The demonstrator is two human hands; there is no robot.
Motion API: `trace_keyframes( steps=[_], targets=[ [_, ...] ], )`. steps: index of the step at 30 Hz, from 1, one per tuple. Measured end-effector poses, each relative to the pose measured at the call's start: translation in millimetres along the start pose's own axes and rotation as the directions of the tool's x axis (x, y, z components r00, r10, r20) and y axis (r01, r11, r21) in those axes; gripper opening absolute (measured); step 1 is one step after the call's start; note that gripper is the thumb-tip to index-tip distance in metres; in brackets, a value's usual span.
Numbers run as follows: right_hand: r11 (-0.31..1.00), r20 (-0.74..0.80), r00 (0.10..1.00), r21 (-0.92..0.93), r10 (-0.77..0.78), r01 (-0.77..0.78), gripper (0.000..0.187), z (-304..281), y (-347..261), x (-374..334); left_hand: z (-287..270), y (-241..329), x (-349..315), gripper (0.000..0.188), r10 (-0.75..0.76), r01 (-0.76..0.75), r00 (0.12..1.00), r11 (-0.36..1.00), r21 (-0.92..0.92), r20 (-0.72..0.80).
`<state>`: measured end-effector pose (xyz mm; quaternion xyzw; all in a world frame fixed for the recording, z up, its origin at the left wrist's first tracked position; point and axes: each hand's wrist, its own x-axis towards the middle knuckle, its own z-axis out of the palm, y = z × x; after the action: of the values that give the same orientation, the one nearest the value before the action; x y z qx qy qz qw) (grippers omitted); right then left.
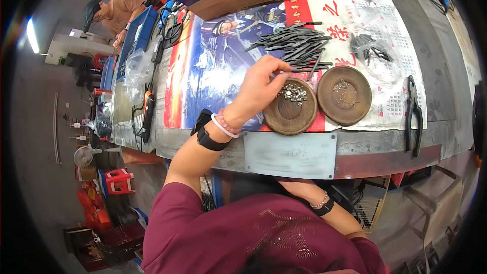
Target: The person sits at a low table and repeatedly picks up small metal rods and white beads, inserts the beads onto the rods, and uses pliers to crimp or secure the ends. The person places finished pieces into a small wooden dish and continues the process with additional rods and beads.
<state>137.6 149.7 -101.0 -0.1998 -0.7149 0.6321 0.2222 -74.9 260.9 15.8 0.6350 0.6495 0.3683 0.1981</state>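
My left hand [261, 83] is over the left edge of a round wooden dish [290, 125]. Its fingers are curled in a pinch, and whatever they may hold is too small to make out. Small shiny silvery pieces [294, 94] lie in that dish. Just beyond the fingertips is a pile of thin black strips [294, 43]. To the right sits a second wooden dish [327, 104] with a few fine pale metal bits in it. My right hand [300, 189] is low by my lap, at the table's front edge, its fingers hidden.
Black-handled pliers [413, 116] lie at the right of the table. A clear bag of dark pieces [375, 50] rests beyond the dishes. A pale metal plate [289, 155] is at the front edge. Another person [119, 15] works at the far left beside a blue bin [137, 40].
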Motion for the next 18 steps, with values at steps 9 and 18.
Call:
trace_keyframes(
  steps=[9,18],
  targets=[
    [0.999,0.153,0.988,-0.04,0.024,-0.018,0.043,0.1,-5.2,-4.6,35.9,12.2,29.3,0.014,0.156,-0.152,0.988,0.928,0.341,0.015],
    [0.985,0.141,0.989,-0.165,-0.033,0.056,0.027,47.9,55.3,-10.7,38.4,-8.4,48.7,0.015,0.04,-0.086,0.991,0.921,0.38,0.127]
  ],
)
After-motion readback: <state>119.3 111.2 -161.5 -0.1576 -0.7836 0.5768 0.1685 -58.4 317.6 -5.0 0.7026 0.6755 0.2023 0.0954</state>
